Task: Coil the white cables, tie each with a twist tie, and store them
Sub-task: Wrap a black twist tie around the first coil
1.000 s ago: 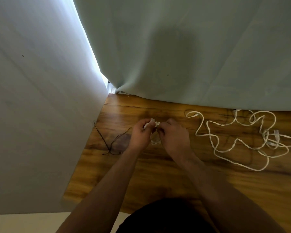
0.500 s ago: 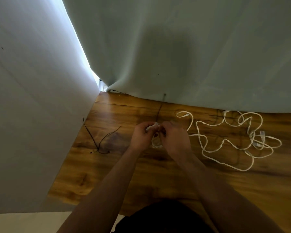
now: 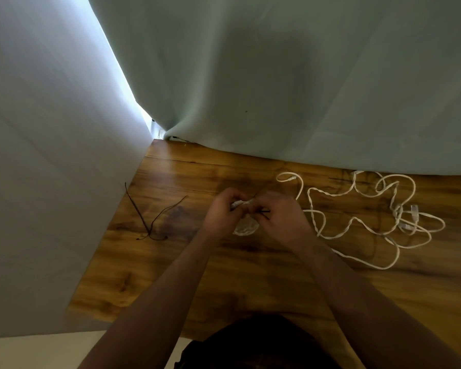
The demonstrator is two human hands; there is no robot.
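A small coiled white cable (image 3: 246,226) hangs between my two hands above the wooden table (image 3: 250,275). My left hand (image 3: 222,215) pinches the top of the coil. My right hand (image 3: 278,217) grips the same bundle and a black twist tie (image 3: 262,213) whose ends stick out beside its fingers. A second white cable (image 3: 362,217) lies loose and tangled on the table to the right of my right hand, its plugs at the far right.
Two or three spare black twist ties (image 3: 149,222) lie on the table's left side near a grey cloth wall (image 3: 51,182). A pale green curtain (image 3: 304,89) hangs along the table's back edge. The table's front edge is close to my body.
The black twist tie's ends have come down from above the hands to beside my right fingers, now wrapped at the coil. Both hands stayed together on the coil; the camera shifted slightly.
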